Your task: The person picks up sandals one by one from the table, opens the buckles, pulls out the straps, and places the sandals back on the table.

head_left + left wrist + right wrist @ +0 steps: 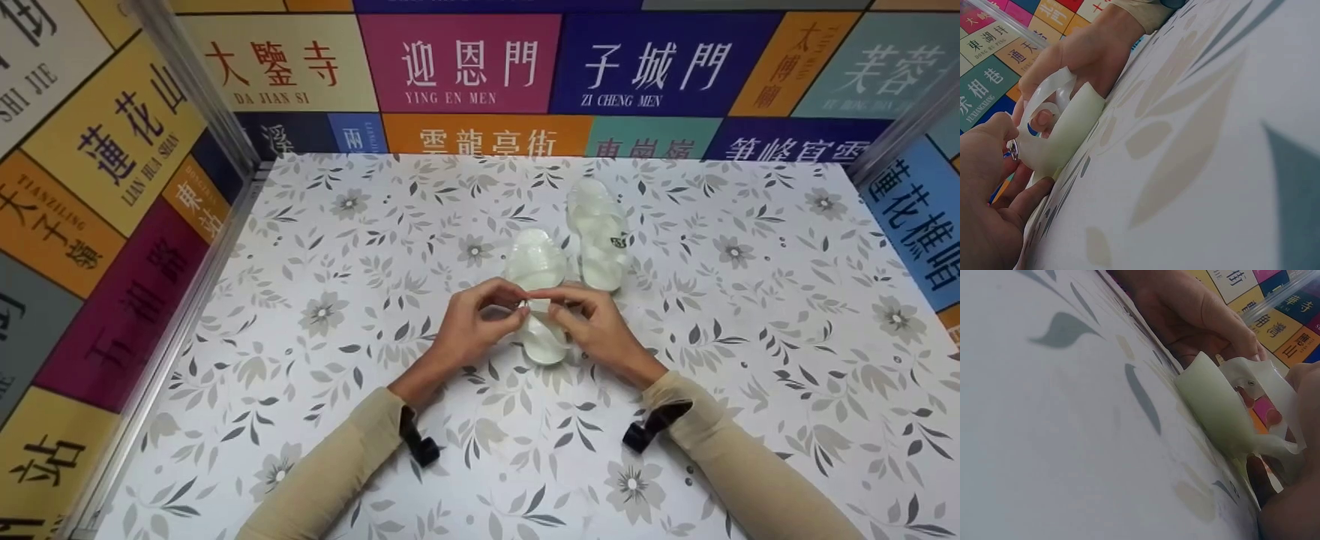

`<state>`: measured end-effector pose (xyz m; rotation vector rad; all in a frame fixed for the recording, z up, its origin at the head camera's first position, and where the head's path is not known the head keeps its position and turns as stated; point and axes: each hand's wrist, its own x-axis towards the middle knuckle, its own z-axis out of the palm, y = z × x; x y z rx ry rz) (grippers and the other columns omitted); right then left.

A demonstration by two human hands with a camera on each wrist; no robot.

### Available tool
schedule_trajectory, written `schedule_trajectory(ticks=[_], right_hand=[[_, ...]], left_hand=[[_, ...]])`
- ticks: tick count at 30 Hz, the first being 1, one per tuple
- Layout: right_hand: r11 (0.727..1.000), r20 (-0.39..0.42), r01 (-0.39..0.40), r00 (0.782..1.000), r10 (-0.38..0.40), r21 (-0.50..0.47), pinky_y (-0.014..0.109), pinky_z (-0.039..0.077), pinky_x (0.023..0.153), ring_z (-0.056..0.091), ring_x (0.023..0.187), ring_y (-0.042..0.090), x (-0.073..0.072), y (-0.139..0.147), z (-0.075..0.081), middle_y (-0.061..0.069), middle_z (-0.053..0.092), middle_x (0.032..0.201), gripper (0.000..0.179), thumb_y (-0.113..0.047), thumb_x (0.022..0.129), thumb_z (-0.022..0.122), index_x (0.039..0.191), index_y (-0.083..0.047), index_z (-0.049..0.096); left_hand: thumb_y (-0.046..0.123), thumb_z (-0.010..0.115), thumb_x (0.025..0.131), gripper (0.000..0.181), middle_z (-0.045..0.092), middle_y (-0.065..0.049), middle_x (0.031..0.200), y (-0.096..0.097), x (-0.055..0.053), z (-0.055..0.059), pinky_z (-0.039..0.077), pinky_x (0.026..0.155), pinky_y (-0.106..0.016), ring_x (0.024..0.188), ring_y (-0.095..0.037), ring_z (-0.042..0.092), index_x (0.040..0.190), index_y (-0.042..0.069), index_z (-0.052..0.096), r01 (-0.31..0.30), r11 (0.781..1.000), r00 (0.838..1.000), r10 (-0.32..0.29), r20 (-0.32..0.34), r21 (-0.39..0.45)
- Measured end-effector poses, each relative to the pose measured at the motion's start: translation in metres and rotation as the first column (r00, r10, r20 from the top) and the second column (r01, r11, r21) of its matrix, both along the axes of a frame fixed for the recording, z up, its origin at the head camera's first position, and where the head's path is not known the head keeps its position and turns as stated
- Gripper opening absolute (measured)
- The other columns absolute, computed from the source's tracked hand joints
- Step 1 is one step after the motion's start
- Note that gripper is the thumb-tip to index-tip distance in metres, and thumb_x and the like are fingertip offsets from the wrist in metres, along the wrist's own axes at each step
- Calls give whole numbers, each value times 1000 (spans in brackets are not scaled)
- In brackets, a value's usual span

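Observation:
A pale, milky-green sandal (pixel 536 259) lies on the table with its heel toward me and a translucent strap (pixel 1047 84) arching over its sole (pixel 1075 132). My left hand (pixel 476 319) is at the sandal's left side, pinching the strap near a small metal buckle (pixel 1012 149). From the other side, my right hand (pixel 604 326) pinches the strap between thumb and fingers. The two hands' fingertips meet above the sandal and hide part of the strap. A matching sandal (pixel 596 206) with a small dark mark sits behind and to the right, apart from both hands.
A white cloth with grey leaves and flowers covers the table (pixel 322 420). Colourful panels with large lettering (pixel 461 64) stand along the back and both sides, with metal posts (pixel 199 90) at the corners. Each wrist wears a black camera band (pixel 420 442).

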<state>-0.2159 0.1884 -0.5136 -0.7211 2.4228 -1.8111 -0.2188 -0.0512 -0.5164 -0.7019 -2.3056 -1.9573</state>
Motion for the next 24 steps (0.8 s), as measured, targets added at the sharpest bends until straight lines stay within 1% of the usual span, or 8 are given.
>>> schedule_trajectory(ticks=[5,9,12,16,20,24], right_hand=[[999,-7,32,999,-32,-11,22,47,51,51,62,12,1,-2,1,7,58,94,34,-4,107,59,126,-22,81],[998,-2,54,999,-54,-28,21,47,49,49,62,10,2,-3,1,7,55,97,38,0,107,57,125,-22,82],[995,8,75,997,-74,-70,20,46,58,51,72,12,3,-4,2,9,56,99,36,2,105,56,122,-17,82],[986,4,99,995,-100,-136,21,46,70,55,87,16,4,-4,4,16,59,102,35,6,102,56,118,-11,81],[979,-18,103,994,-107,-173,22,48,76,58,93,18,3,-4,4,21,62,104,31,7,101,59,119,-8,80],[970,-33,107,993,-116,-217,24,48,80,59,93,20,3,-4,3,24,64,108,24,1,104,63,124,-4,76]], left_hand=[[11,80,97,16,81,-4,106,0,0,0,65,95,-35,99,-16,78,113,13,78,8,1000,1000,-8,5,9],[11,80,97,17,81,-7,107,-1,1,1,65,96,-35,100,-17,78,114,12,77,18,1000,1000,-18,9,12],[12,79,98,17,81,-6,107,-1,1,1,65,95,-35,100,-16,78,115,12,77,18,1000,1000,-18,7,3],[14,79,99,16,81,-4,107,0,1,2,65,95,-35,99,-15,78,115,12,77,9,1000,1000,-9,8,-5],[17,80,99,17,81,-4,108,1,1,1,64,96,-34,100,-15,78,116,11,77,-1,1000,1000,1,15,-11],[20,81,99,18,81,-3,109,1,2,1,64,95,-34,100,-15,78,115,13,78,-10,1000,1000,10,19,-17]])
